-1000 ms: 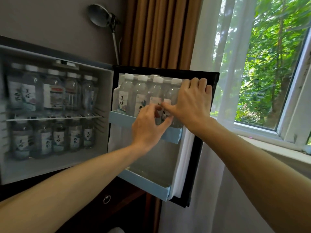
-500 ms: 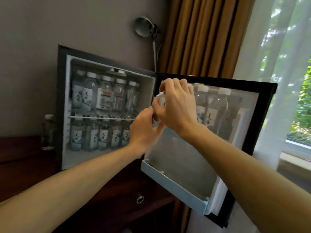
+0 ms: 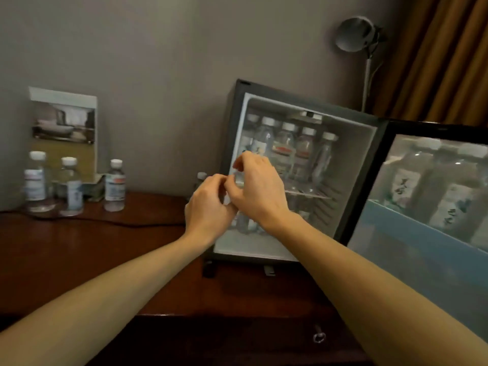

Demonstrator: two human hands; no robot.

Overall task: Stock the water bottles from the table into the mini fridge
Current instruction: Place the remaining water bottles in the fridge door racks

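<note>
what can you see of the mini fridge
The mini fridge is a small black-cased box with a pale lining, standing on short feet on the dark wooden table. Its door is swung open to the right, labelled bottles behind its light blue rack. Inside, white-capped bottles stand on both levels, split by a wire shelf.

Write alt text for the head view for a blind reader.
The left hand and right hand meet, loosely curled, before the open mini fridge stocked with water bottles. At left, spare bottles stand on the wooden table.
</note>
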